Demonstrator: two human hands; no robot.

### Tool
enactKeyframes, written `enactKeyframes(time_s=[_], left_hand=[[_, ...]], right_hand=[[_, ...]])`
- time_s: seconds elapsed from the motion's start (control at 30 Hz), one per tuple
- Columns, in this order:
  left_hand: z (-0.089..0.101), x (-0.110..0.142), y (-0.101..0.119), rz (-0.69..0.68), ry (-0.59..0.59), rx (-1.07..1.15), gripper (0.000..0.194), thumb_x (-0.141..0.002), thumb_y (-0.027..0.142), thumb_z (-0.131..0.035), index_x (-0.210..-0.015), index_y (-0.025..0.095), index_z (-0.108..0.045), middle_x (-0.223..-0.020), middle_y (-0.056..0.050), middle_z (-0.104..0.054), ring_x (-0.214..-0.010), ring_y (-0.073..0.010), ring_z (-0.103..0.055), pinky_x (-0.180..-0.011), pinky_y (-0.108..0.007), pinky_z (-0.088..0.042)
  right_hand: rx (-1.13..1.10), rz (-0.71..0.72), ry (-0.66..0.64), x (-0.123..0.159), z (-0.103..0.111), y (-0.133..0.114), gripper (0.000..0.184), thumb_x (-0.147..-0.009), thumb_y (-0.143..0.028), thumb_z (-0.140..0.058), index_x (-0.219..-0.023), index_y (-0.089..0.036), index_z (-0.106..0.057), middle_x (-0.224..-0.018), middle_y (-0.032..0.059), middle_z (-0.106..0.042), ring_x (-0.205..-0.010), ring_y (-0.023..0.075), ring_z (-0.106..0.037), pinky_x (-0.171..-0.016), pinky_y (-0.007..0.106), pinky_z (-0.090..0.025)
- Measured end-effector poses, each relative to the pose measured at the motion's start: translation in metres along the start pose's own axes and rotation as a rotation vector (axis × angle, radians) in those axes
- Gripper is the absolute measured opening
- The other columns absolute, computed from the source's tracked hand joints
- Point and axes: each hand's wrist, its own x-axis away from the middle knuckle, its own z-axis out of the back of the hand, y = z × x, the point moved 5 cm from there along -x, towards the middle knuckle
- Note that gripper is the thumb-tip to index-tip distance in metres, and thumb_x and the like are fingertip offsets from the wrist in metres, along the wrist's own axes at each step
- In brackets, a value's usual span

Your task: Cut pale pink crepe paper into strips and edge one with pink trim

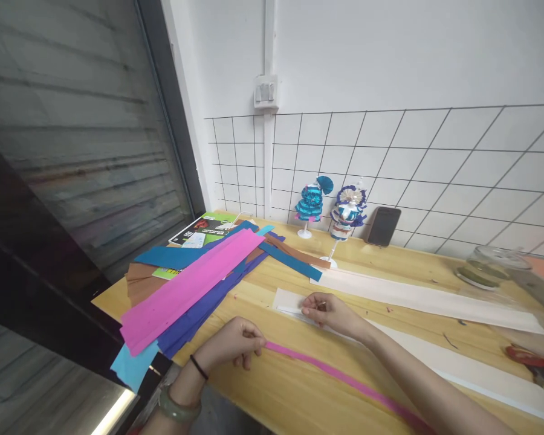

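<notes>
My left hand (243, 340) is closed in a pinch on the near end of a narrow pink paper strip (340, 374). The strip runs along the table's front toward the lower right, partly behind my right forearm. My right hand (323, 309) has its fingers curled together at the left end of a long white paper strip (462, 356). Whether those fingertips grip the paper or something small on it cannot be made out. Farther back, a second pale strip (426, 296) lies roughly parallel.
Pink (190, 290), purple (185, 332), blue (163, 257) and brown (140, 284) paper pieces overlap at left, over booklets (202, 229). Two paper-decorated figures (309, 205) on white stands, a phone (383, 226), a glass jar (485, 269) and a red-handled tool (530, 355) are around.
</notes>
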Motion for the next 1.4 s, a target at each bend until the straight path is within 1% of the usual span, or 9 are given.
enactKeyframes(time_s=[0.17, 0.33, 0.43, 0.57, 0.87, 1.03, 1.17, 1.33, 1.4], left_hand=[[0.0, -0.002, -0.004, -0.001, -0.018, -0.058, 0.041, -0.067, 0.053, -0.057, -0.069, 0.012, -0.059, -0.043, 0.002, -0.052, -0.038, -0.0093, -0.047, -0.036, -0.017, -0.032], [0.001, -0.007, 0.005, -0.067, -0.018, -0.11, 0.043, -0.069, 0.053, -0.056, -0.07, 0.01, -0.063, -0.047, 0.002, -0.052, -0.041, -0.0074, -0.044, -0.04, -0.017, -0.034], [0.002, -0.015, 0.011, -0.075, -0.033, -0.148, 0.044, -0.069, 0.053, -0.056, -0.074, 0.01, -0.066, -0.049, 0.001, -0.053, -0.042, -0.0074, -0.044, -0.041, -0.017, -0.035], [0.006, -0.028, 0.018, -0.08, -0.048, -0.182, 0.045, -0.068, 0.053, -0.057, -0.079, 0.011, -0.068, -0.05, 0.001, -0.054, -0.043, -0.0075, -0.045, -0.042, -0.017, -0.036], [0.008, -0.048, 0.021, -0.072, -0.158, -0.168, 0.04, -0.068, 0.051, -0.058, -0.068, 0.011, -0.063, -0.052, 0.001, -0.054, -0.043, -0.0069, -0.048, -0.042, -0.018, -0.038], [0.009, -0.061, 0.037, -0.098, -0.217, -0.203, 0.037, -0.069, 0.048, -0.059, -0.07, 0.012, -0.062, -0.057, 0.0, -0.057, -0.044, -0.0068, -0.05, -0.042, -0.018, -0.038], [0.006, -0.072, 0.046, -0.109, -0.286, -0.226, 0.036, -0.07, 0.047, -0.059, -0.072, 0.012, -0.062, -0.06, 0.0, -0.059, -0.044, -0.0065, -0.05, -0.042, -0.017, -0.038], [0.008, -0.078, 0.038, -0.123, -0.254, -0.172, 0.037, -0.072, 0.049, -0.056, -0.07, 0.012, -0.061, -0.058, 0.001, -0.057, -0.042, -0.0055, -0.047, -0.042, -0.017, -0.036], [0.011, -0.076, 0.034, -0.117, -0.247, -0.159, 0.037, -0.072, 0.049, -0.056, -0.073, 0.012, -0.061, -0.059, 0.001, -0.057, -0.043, -0.0057, -0.048, -0.042, -0.017, -0.037]], right_hand=[[0.201, -0.014, 0.14, 0.018, 0.01, 0.018, 0.023, -0.072, -0.04, -0.053, -0.07, -0.017, -0.056, -0.065, -0.0008, -0.057, -0.058, 0.0107, -0.047, -0.053, 0.022, -0.035], [0.373, 0.002, 0.172, 0.038, 0.02, 0.02, 0.027, -0.075, -0.042, -0.047, -0.064, -0.019, -0.057, -0.064, -0.0003, -0.06, -0.059, 0.0127, -0.05, -0.055, 0.023, -0.036], [0.42, 0.016, 0.209, 0.052, 0.028, 0.023, 0.03, -0.078, -0.041, -0.044, -0.063, -0.019, -0.057, -0.067, 0.0016, -0.062, -0.063, 0.0148, -0.053, -0.058, 0.024, -0.038], [0.465, -0.007, 0.268, 0.067, 0.036, 0.029, 0.026, -0.079, -0.039, -0.042, -0.064, -0.021, -0.054, -0.067, 0.0003, -0.06, -0.062, 0.0144, -0.051, -0.056, 0.023, -0.036], [0.512, -0.082, 0.311, 0.073, 0.034, 0.024, 0.028, -0.079, -0.038, -0.041, -0.059, -0.021, -0.051, -0.06, -0.0011, -0.057, -0.056, 0.0134, -0.048, -0.051, 0.023, -0.03], [0.605, -0.12, 0.333, 0.081, 0.041, 0.027, 0.03, -0.081, -0.037, -0.04, -0.055, -0.021, -0.045, -0.057, -0.0008, -0.054, -0.054, 0.0134, -0.045, -0.05, 0.024, -0.029], [0.561, -0.14, 0.339, 0.091, 0.049, 0.031, 0.033, -0.082, -0.044, -0.038, -0.06, -0.022, -0.048, -0.061, 0.0009, -0.056, -0.055, 0.0146, -0.047, -0.051, 0.025, -0.031], [0.647, -0.206, 0.348, 0.107, 0.061, 0.053, 0.037, -0.083, -0.047, -0.036, -0.059, -0.022, -0.05, -0.063, 0.0032, -0.057, -0.057, 0.0167, -0.051, -0.055, 0.028, -0.038], [0.689, -0.165, 0.37, 0.111, 0.063, 0.056, 0.035, -0.084, -0.046, -0.037, -0.067, -0.023, -0.058, -0.071, 0.0053, -0.059, -0.064, 0.0183, -0.054, -0.06, 0.03, -0.041]])
